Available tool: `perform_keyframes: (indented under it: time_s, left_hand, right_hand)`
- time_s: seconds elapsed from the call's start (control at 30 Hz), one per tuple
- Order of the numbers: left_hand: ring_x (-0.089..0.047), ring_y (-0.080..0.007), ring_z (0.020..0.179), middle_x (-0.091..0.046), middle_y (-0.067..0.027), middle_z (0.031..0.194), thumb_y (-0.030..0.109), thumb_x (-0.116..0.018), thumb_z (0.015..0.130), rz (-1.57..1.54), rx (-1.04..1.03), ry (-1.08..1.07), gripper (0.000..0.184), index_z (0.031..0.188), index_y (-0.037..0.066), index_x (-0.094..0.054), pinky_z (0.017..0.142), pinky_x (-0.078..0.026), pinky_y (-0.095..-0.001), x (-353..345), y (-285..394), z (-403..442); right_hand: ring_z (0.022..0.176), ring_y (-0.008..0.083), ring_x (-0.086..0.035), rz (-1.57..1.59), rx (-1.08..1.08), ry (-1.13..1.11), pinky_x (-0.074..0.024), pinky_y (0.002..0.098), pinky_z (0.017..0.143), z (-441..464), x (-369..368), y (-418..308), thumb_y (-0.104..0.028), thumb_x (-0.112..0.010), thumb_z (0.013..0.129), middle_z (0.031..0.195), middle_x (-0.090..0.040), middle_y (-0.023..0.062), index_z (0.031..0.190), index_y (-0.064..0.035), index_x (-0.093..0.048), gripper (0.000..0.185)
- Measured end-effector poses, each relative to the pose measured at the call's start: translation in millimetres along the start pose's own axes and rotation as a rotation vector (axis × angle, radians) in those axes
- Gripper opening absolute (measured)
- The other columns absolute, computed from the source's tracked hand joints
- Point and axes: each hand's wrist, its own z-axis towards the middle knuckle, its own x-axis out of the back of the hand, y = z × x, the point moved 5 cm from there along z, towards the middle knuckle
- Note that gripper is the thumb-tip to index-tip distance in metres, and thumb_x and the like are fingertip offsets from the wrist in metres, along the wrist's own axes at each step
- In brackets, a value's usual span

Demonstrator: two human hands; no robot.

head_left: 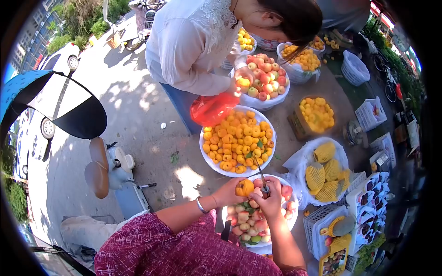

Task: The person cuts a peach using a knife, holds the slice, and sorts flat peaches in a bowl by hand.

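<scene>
My left hand (225,193), with a silver bangle at the wrist, grips an orange-yellow flat peach (244,187) that has a dark patch on its side. Close beside it, my right hand (270,201) is wrapped around the dark handle of a knife (260,173), whose thin blade points up and away. Both hands are above a white basin (294,216) heaped with pink and pale peaches (251,226). Just beyond, a white-rimmed basin (206,162) holds many orange-yellow flat peaches (237,140), with a few green leaves among them.
Across from me, a person in a white blouse (182,50) bends over, holding a red plastic bag (212,109) and a yellow fruit. Netted melons (329,170) and crates (317,230) stand to the right. A parked scooter (124,184) is at left, near an umbrella (69,103).
</scene>
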Motion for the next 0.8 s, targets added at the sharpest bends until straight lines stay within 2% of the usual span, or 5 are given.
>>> perform_keyframes:
  time_s: [0.03,0.3,0.43,0.53,0.8]
  left_hand:
    - [-0.055,-0.0266,0.112,-0.053,-0.0162,0.122,0.026,-0.081,0.07,0.011,0.019,-0.022,0.076,0.131,0.003,-0.042,0.097,-0.044,-0.0364,-6.2,6.3,-5.5]
    - [-0.05,-0.035,0.117,-0.049,-0.0221,0.126,0.032,-0.078,0.07,0.107,0.095,-0.135,0.076,0.13,0.002,-0.042,0.1,-0.041,-0.0395,-41.8,15.8,-34.2]
    - [-0.048,-0.0348,0.119,-0.047,-0.0221,0.127,0.031,-0.078,0.068,0.191,0.028,-0.167,0.078,0.131,0.001,-0.041,0.1,-0.041,-0.0386,-49.9,12.3,-35.3]
    - [-0.047,-0.0348,0.12,-0.047,-0.0216,0.127,0.029,-0.077,0.068,0.194,-0.001,-0.169,0.078,0.131,0.001,-0.041,0.101,-0.04,-0.0382,-53.7,16.0,-32.7]
    - [-0.049,-0.0355,0.117,-0.048,-0.0204,0.127,0.028,-0.078,0.067,0.225,-0.042,-0.147,0.079,0.131,0.002,-0.041,0.1,-0.041,-0.0383,-60.8,11.1,-32.5]
  right_hand:
    - [0.099,0.0271,-0.054,0.034,-0.045,-0.004,-0.045,0.0359,0.086,-9.1,-4.0,2.5,-0.013,-0.086,0.057,0.106,-0.053,0.0121,0.088,-0.0012,-0.059,0.043]
    - [0.083,0.0169,-0.054,0.116,-0.545,0.076,-0.046,0.0288,0.075,-86.0,-14.8,45.8,-0.009,-0.082,0.066,0.095,-0.053,0.0066,0.101,-0.003,-0.058,0.043]
    - [0.075,0.0132,-0.053,0.129,-0.432,0.136,-0.046,0.0262,0.069,-99.4,-12.4,58.0,-0.008,-0.082,0.067,0.089,-0.054,0.0033,0.101,-0.0031,-0.057,0.042]
    - [0.072,0.0105,-0.052,0.319,-0.59,0.157,-0.0459,0.0245,0.068,-110.2,-14.1,61.0,-0.008,-0.082,0.068,0.083,-0.054,0.0002,0.101,-0.0031,-0.058,0.041]
    - [0.071,0.0084,-0.053,0.362,-0.696,0.118,-0.0469,0.0244,0.066,-119.0,-9.1,79.2,-0.008,-0.076,0.075,0.082,-0.055,-0.0006,0.102,-0.0029,-0.058,0.033]
